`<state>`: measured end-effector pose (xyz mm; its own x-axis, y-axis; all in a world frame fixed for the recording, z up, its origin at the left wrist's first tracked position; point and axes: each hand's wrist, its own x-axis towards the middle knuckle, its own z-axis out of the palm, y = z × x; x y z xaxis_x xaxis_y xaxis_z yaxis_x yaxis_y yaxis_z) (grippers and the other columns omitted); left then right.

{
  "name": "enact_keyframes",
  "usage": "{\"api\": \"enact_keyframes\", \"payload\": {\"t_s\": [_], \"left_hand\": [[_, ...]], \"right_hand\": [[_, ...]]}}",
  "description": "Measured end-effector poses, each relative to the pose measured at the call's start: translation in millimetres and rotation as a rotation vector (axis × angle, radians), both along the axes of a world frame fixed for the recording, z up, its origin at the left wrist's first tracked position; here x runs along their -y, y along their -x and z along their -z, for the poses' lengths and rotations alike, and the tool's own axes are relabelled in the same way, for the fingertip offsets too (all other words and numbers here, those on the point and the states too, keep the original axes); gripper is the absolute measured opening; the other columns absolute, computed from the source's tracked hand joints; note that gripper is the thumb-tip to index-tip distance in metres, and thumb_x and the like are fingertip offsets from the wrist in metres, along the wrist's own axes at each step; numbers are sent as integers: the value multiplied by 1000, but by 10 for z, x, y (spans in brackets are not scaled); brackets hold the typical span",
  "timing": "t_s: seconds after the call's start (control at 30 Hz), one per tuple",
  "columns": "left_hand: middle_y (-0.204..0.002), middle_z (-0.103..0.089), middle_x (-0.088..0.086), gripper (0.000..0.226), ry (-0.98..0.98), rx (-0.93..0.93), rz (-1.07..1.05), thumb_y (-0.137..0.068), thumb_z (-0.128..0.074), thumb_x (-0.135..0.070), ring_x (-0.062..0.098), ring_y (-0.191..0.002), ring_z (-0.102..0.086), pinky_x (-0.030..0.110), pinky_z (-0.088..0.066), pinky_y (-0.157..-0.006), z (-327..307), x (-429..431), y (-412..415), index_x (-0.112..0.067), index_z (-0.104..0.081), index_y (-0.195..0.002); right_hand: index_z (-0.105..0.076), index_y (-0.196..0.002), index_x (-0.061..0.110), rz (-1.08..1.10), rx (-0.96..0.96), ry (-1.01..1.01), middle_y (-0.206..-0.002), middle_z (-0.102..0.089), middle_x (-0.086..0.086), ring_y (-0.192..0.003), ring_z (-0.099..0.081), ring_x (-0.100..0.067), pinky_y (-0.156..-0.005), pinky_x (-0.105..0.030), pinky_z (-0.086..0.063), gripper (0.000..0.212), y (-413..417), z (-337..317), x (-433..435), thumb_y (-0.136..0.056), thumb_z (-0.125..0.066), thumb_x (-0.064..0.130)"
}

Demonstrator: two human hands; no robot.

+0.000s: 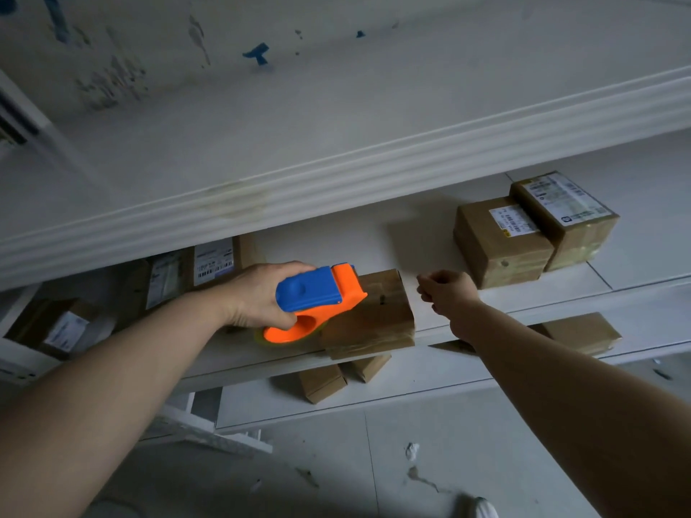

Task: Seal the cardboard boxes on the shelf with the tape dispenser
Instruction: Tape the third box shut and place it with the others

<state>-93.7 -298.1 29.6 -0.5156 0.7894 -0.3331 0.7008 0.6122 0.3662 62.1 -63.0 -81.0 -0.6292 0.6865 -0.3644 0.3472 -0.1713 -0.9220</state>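
Gripping the tape dispenser [321, 297] at the left flank of a cardboard box [377, 315] on the shelf [523, 312], the left hand [261, 297] appears mid-seal; the right hand [445, 293], curled and seemingly empty, hovers right of the box, which likely needs steadying next.

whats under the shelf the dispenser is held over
Two small cardboard boxes and a larger box further right; the shelf's front edge covers their backs and anything deeper.

Tape dispenser [318, 300] in left hand [261, 293]
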Motion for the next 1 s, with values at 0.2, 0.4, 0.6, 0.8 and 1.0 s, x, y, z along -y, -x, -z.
{"api": "enact_keyframes", "payload": {"t_s": [0.2,0.4,0.6,0.8,1.0], "left_hand": [[-90,-58,-16,78,32,-49,54,-64,-75,-19,6,-73,-54,23,-41,-62,-23,-97,35,-44,-45,-131],[-94,-59,-17,80,40,-62,70,-56,-70,-29,4,-78,-55,23,-42,-65,-29,-160,27,-42,-45,-131],[-94,-58,-21,80,71,-110,85,-54,-67,-36,4,-80,-56,20,-40,-64,-60,-214,22,-48,-43,-129],[-92,-56,-22,81,84,-154,110,-53,-66,-40,4,-78,-55,19,-38,-62,-79,-285,-24,-49,-42,-130],[-92,-57,-21,82,117,-169,119,-53,-66,-41,4,-78,-54,19,-38,-61,-50,-321,-14,-49,-41,-131]], "right_hand": [[-63,-78,20,20,30,-34,-75,-65,0,-62,-53,-9,-49,-21,-39,15,-25,14,8,-93,-61,24],[-64,-78,18,17,23,-37,-73,-65,1,-58,-51,-9,-48,-22,-37,16,-23,31,-24,-92,-61,23],[-64,-85,14,37,25,-7,-71,-62,2,-58,-50,-7,-43,-14,-36,14,-3,83,7,-94,-59,22],[-65,-87,14,46,30,-6,-76,-64,0,-66,-55,-10,-49,-19,-40,14,4,142,-44,-94,-59,24],[-65,-87,14,47,17,19,-73,-63,2,-65,-56,-9,-51,-18,-40,11,31,249,-35,-94,-58,19]]}}
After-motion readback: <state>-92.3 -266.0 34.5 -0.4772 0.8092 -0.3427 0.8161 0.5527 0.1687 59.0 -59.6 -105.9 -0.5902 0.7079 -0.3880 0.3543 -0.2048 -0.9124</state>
